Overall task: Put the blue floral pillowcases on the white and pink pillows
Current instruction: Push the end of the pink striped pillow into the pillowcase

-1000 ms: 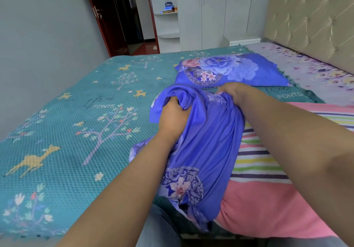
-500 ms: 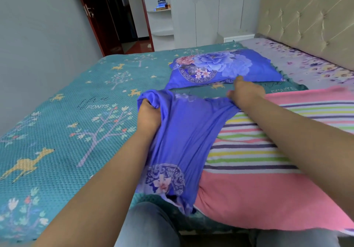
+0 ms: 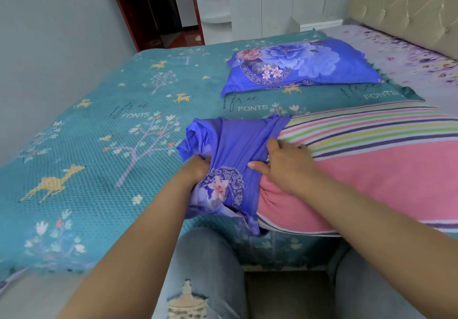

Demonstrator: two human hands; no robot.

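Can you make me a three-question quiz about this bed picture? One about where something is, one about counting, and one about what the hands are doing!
1. Where is the finished blue floral pillow?
A. On the floor
B. On the teal bedspread, beyond the striped pillow
C. On the shelf

2. How many pillows are on the bed?
A. Two
B. Four
C. Five

3. How much of the pink striped pillow is inside the blue pillowcase?
A. All of it
B. None
C. Only its left end

Answers:
1 B: it lies on the bedspread farther back.
2 A: one covered, one striped.
3 C: the left hand and right hand grip the bunched pillowcase around that end only.
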